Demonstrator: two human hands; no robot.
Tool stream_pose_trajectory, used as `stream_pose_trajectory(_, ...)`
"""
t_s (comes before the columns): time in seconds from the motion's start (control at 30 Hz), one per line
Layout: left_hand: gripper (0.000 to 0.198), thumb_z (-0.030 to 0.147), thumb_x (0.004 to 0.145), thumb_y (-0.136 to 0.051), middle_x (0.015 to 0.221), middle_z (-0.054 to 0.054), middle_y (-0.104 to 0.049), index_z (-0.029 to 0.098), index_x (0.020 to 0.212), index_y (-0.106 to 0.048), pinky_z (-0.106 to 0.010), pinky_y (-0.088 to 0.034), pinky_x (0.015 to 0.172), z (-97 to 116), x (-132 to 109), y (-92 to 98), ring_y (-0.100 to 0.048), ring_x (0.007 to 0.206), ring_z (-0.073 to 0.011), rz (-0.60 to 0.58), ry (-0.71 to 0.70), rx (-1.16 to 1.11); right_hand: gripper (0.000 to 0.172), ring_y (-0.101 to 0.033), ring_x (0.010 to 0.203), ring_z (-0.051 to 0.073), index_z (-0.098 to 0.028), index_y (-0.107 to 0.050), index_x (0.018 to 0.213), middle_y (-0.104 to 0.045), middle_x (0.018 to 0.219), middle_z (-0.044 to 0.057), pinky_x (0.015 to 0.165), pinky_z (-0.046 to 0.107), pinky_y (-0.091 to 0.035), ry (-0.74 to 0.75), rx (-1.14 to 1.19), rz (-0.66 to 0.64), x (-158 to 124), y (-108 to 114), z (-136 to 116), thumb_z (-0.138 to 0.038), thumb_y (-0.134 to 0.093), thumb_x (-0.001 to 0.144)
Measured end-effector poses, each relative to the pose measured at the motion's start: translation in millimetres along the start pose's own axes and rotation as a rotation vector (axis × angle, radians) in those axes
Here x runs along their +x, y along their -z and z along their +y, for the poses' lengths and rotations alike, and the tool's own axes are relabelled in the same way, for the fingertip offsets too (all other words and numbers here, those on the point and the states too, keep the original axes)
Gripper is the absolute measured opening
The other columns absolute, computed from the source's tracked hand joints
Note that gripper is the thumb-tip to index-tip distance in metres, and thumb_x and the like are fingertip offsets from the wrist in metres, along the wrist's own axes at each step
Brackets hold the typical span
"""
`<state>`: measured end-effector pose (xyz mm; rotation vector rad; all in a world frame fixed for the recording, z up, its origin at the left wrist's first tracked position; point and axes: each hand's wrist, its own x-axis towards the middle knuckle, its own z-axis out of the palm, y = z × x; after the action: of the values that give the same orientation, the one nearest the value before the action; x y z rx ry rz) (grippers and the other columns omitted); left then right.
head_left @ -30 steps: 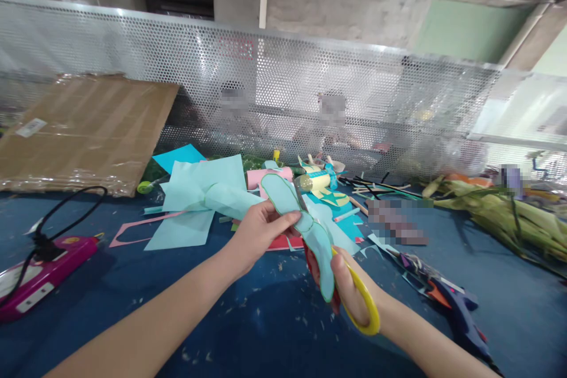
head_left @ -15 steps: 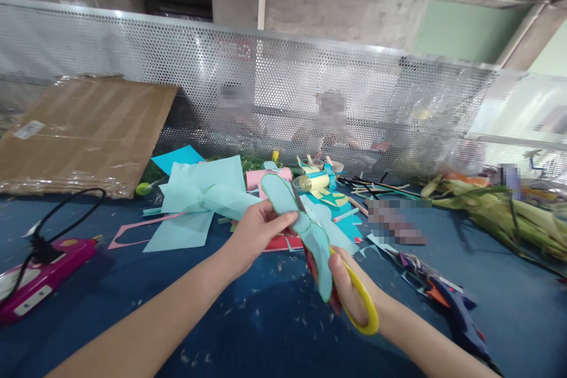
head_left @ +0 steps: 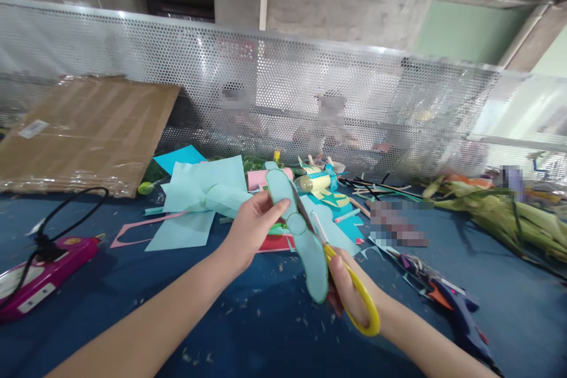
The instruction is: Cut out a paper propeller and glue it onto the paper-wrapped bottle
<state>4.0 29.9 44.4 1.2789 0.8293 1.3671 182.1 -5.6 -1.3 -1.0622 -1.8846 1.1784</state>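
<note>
My left hand (head_left: 256, 221) pinches a light blue paper propeller (head_left: 310, 260), two rounded blades joined by a small circle, with a dark green line along its edges. In my right hand (head_left: 348, 283) is a pair of scissors (head_left: 365, 307) with yellow handles. The scissor blades are apart and lie along the right edge of the propeller near its middle. My right fingers are partly hidden behind the handles and the paper. Behind my hands lie light blue paper sheets (head_left: 208, 180) and a pink paper-covered tube (head_left: 257, 179).
At right lies a blue glue gun (head_left: 456, 301); corn husks (head_left: 496, 212) are beyond it. A yellow-and-blue decorated bottle (head_left: 314, 181) lies at centre back. On the left are a magenta power strip (head_left: 57, 269) and cardboard (head_left: 88, 130). A perforated metal screen (head_left: 376, 82) stands behind.
The propeller has turned flatter toward me, and its lower blade swung slightly left. The scissors have opened, showing both blades beside the paper. My left hand shifted slightly left.
</note>
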Motion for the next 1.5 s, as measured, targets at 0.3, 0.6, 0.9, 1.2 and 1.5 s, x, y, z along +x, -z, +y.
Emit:
stream_pose_trajectory(0.3, 0.027, 0.034, 0.071, -0.071, 0.087, -0.006, -0.071, 0.015, 0.09, -0.069, -0.035, -0.049, 0.081, -1, -3, -2.5, -0.064, 0.086, -0.0219, 0.006, 0.053, -0.048, 0.075, -0.047, 0.036, 0.011, -0.02, -0.051, 0.094, -0.044, 0.059, -0.003, 0.034, 0.023, -0.04, 0.094, -0.108, -0.027, -2, 4, -6, -0.084, -0.015, 0.074)
stream_pose_trajectory(0.6, 0.027, 0.035, 0.067, -0.074, 0.079, -0.005, -0.069, 0.014, 0.08, -0.065, -0.035, -0.05, 0.078, -3, -3, -3.0, -0.064, 0.075, -0.0188, 0.0, 0.077, -0.054, 0.07, -0.046, 0.035, 0.012, -0.022, -0.046, 0.079, -0.044, 0.052, -0.004, 0.034, 0.025, -0.041, 0.066, -0.112, 0.014, -2, 2, -6, -0.085, -0.015, 0.073)
stream_pose_trajectory(0.9, 0.023, 0.033, 0.069, -0.073, 0.079, -0.005, -0.069, 0.014, 0.078, -0.065, -0.035, -0.05, 0.081, -4, -2, -2.4, -0.064, 0.077, -0.0188, 0.004, 0.073, -0.046, 0.067, -0.042, 0.033, 0.01, -0.022, -0.039, 0.073, -0.04, 0.047, -0.005, 0.033, 0.023, -0.037, 0.053, -0.085, 0.05, -2, 1, -7, -0.085, -0.016, 0.072)
stream_pose_trajectory(1.2, 0.022, 0.033, 0.07, -0.072, 0.079, -0.005, -0.069, 0.014, 0.078, -0.065, -0.035, -0.049, 0.082, -3, -3, -1.7, -0.064, 0.078, -0.0189, -0.01, 0.076, -0.052, 0.067, -0.038, 0.031, 0.01, -0.023, -0.038, 0.07, -0.037, 0.043, -0.006, 0.032, 0.023, -0.033, 0.029, -0.089, 0.053, -3, 0, -11, -0.086, -0.014, 0.071)
stream_pose_trajectory(1.5, 0.021, 0.033, 0.071, -0.072, 0.078, -0.004, -0.068, 0.014, 0.078, -0.066, -0.033, -0.048, 0.08, -5, -2, -0.4, -0.062, 0.075, -0.0175, -0.015, 0.067, -0.071, 0.07, -0.037, 0.029, 0.009, -0.024, -0.035, 0.066, -0.035, 0.039, -0.007, 0.031, 0.022, -0.034, -0.027, -0.088, 0.032, -2, 1, -14, -0.09, -0.014, 0.066)
